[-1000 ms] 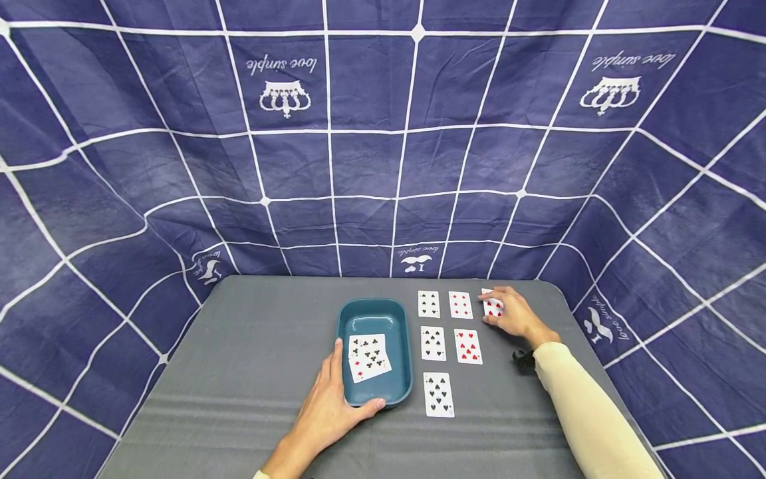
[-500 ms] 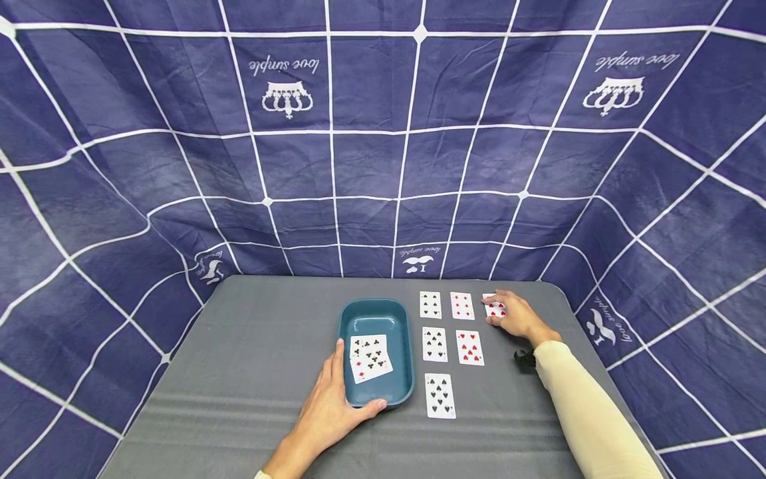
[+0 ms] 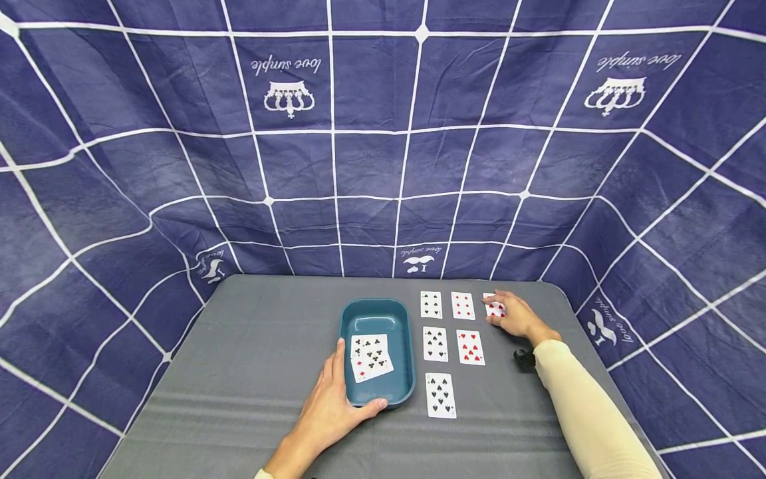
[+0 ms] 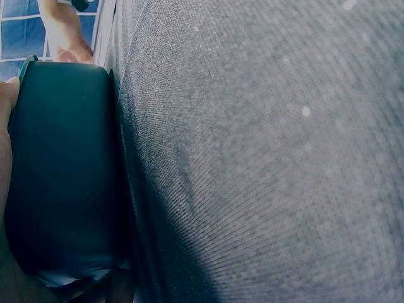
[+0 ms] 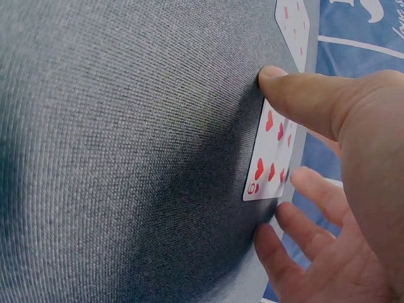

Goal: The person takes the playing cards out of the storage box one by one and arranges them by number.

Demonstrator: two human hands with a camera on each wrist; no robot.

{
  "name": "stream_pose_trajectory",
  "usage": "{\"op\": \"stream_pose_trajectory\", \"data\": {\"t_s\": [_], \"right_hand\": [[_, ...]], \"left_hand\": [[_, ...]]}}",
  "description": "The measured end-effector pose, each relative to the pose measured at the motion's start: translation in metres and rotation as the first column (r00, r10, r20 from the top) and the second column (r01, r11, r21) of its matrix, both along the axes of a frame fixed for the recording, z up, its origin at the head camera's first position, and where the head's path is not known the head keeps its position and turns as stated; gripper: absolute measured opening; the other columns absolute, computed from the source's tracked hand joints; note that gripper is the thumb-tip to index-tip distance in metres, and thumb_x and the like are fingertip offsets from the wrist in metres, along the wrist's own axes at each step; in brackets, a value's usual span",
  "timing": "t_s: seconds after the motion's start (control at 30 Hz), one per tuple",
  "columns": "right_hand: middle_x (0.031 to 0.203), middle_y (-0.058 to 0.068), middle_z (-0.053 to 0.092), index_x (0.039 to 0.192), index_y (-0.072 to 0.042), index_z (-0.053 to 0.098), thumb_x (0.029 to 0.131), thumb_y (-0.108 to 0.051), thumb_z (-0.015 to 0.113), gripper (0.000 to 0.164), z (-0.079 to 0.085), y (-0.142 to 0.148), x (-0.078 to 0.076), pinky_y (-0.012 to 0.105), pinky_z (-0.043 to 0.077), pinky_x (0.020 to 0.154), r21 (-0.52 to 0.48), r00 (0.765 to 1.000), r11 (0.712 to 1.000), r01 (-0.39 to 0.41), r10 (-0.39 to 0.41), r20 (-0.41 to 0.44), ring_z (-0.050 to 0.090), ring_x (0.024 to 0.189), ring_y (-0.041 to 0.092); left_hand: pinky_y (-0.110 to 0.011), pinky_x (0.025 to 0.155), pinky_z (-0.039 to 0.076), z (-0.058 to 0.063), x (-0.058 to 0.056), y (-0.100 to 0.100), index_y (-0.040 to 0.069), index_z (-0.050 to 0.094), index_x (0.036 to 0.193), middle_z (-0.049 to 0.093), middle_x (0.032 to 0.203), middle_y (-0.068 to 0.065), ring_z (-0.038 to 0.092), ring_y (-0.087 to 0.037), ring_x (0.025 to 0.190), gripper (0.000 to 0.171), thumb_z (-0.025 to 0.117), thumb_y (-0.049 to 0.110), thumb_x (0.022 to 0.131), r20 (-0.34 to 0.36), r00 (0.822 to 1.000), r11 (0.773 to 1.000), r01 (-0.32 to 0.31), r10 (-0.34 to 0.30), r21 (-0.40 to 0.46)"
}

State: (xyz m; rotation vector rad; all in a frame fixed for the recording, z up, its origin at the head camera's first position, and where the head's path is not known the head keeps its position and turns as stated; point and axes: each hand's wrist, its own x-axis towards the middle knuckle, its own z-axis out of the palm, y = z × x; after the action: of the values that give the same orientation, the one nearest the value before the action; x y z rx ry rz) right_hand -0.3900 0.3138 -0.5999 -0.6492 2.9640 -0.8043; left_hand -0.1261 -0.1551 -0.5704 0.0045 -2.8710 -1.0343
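At the near left corner of a teal tray (image 3: 407, 372), my left hand (image 3: 326, 399) grips with fingers along the outer left wall and thumb over the near rim. Inside lie overlapping playing cards (image 3: 374, 362), showing clubs and a red diamond. My right hand (image 3: 514, 316) is at the far right, its thumb and forefinger touching the edges of a hearts card (image 3: 495, 309) lying face up on the cloth. In the right wrist view the thumb (image 5: 309, 95) is straight over one corner of this hearts card (image 5: 268, 151); the forefinger is mostly hidden.
Right of the tray, face-up cards lie in staggered rows: a spades card (image 3: 431, 305) and diamonds card (image 3: 463, 306) behind, spades (image 3: 435, 344) and hearts (image 3: 471, 347) mid-way, another spades card (image 3: 441, 395) in front. A grid-patterned blue curtain (image 3: 371, 166) surrounds the grey table (image 3: 251, 359).
The hearts card under my right hand has shifted slightly toward me, then stayed still. My left hand and the tray have kept their place; the view has moved slightly.
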Motion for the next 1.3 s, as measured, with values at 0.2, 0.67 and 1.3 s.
{"op": "stream_pose_trajectory", "data": {"t_s": [0.2,0.67,1.3], "right_hand": [[0.165,0.042,0.055,0.15,-0.011,0.076,0.096,-0.03,0.092,0.059,0.009,-0.004,0.008,0.08,0.043,0.125,-0.035,1.0,0.999,0.021,-0.022,-0.021,0.054,0.148,0.072],[0.166,0.04,0.054,0.158,-0.001,0.068,0.104,-0.023,0.087,0.061,0.055,-0.033,0.043,0.084,0.04,0.126,0.025,0.993,0.993,0.117,-0.117,-0.021,0.05,0.153,0.068],[0.172,0.03,0.053,0.159,-0.009,0.069,0.105,-0.026,0.086,0.059,0.082,-0.068,0.078,0.084,0.049,0.116,0.062,0.991,0.993,0.099,-0.093,-0.095,0.053,0.155,0.062]], "left_hand": [[-0.064,0.115,0.06,0.0,-0.001,0.0,0.01,0.021,0.187,0.055,0.172,-0.019,0.063,-0.042,0.153,0.154,0.095,0.085,0.075,0.0,1.0,1.0,-0.001,0.001,0.002],[-0.063,0.116,0.059,0.002,-0.002,-0.001,0.009,0.019,0.187,0.053,0.174,-0.02,0.062,-0.043,0.154,0.153,0.093,0.086,0.078,-0.006,1.0,1.0,0.022,-0.021,0.011],[-0.065,0.114,0.06,0.002,0.0,0.0,0.006,0.018,0.187,0.052,0.174,-0.025,0.063,-0.046,0.152,0.154,0.092,0.087,0.078,0.007,1.0,1.0,0.023,-0.023,0.001]]}}
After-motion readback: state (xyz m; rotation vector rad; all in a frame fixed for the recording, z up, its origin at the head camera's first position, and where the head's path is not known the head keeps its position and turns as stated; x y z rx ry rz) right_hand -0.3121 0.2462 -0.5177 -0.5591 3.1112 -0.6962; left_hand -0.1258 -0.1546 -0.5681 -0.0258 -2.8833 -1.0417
